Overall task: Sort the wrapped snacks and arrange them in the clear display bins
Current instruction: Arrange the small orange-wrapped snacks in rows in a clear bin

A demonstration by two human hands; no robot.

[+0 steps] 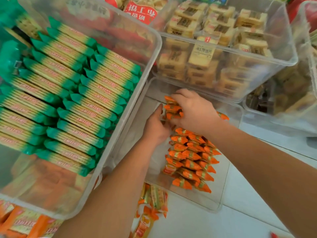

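Orange wrapped snacks [171,108] sit under curled fingers of the right hand [194,111], apparently extending the tidy row [190,160] behind its wrist in the clear bin [221,186]; the left hand [155,127] steadies them alongside, its grip unclear.

Bare left hand [155,127], bare right hand [193,111]. Left forearm [109,194] and right forearm [265,160] uncovered all the way to frame edge, skin smooth, wrists plain. Knuckles showing on right. Slight motion blur on fingers. Nails too blurred to make out.
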